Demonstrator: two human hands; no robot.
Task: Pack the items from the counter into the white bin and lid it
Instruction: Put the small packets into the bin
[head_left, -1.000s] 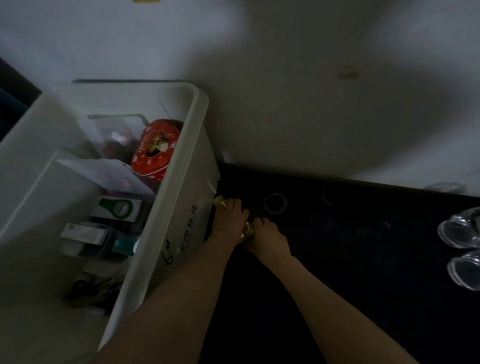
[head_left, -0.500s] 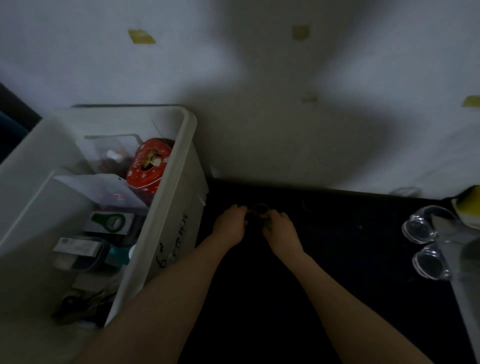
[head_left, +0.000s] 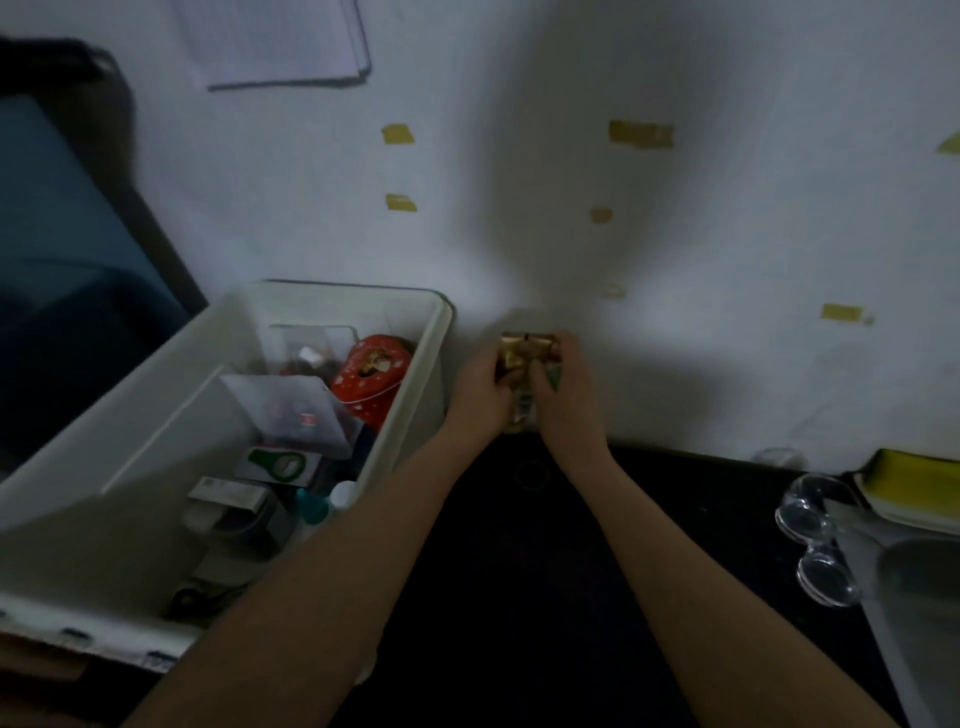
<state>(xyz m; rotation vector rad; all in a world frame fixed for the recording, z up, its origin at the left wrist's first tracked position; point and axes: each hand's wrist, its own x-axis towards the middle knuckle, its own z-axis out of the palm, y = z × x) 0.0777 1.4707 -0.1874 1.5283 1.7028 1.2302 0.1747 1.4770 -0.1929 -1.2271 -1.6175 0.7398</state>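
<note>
Both my hands hold a bunch of small gold-wrapped items up in front of the white wall, just right of the white bin. My left hand grips them from the left and my right hand grips them from the right. The open bin stands on the left and holds a red heart-shaped tin, a clear plastic box, a green-and-white packet and several small boxes. No lid is in view.
The black counter runs below my arms, with a faint ring mark on it. Clear safety goggles lie at the right next to a yellow sponge and a sink edge. Tape bits dot the wall.
My hands have risen from the counter surface, lifting the gold-wrapped items up against the wall. The view has tilted upward, showing more wall.
</note>
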